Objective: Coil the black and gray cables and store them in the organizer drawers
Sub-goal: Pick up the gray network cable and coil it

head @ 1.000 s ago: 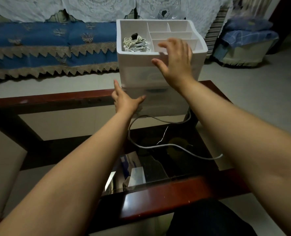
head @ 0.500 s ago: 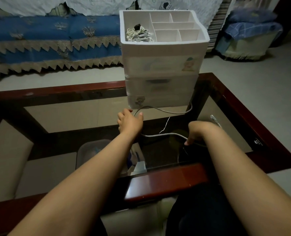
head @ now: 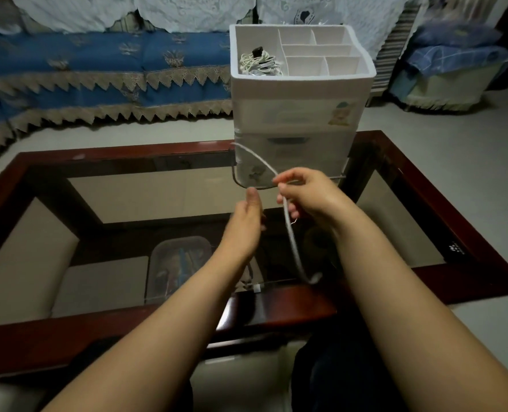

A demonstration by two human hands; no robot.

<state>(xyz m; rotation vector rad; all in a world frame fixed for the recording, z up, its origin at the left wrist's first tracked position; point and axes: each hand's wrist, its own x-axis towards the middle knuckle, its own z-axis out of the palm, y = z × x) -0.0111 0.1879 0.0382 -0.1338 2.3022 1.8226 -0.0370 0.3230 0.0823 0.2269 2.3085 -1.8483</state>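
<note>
A white organizer (head: 294, 114) with two shut drawers stands at the far side of the glass table (head: 425, 185). Its top left compartment holds a coiled white cable (head: 258, 65) with a black piece on it. My right hand (head: 303, 193) pinches a gray cable (head: 291, 233) just in front of the organizer. This cable arcs up and left toward the lower drawer, and its other end hangs down to a plug above the table's near rail. My left hand (head: 247, 218) hovers beside it, fingers relaxed, holding nothing that I can see. A thin dark cable (head: 247, 186) lies by the organizer's base.
The table has a dark red wooden frame (head: 276, 304). Under the glass sits a clear container (head: 178, 263) with items. A blue covered sofa (head: 98, 69) runs behind the table. A padded basket (head: 455, 72) stands on the floor at the far right.
Both hands came down from the organizer to the glass. My right hand took hold of the gray cable and lifted it off the table; my left hand rose beside it.
</note>
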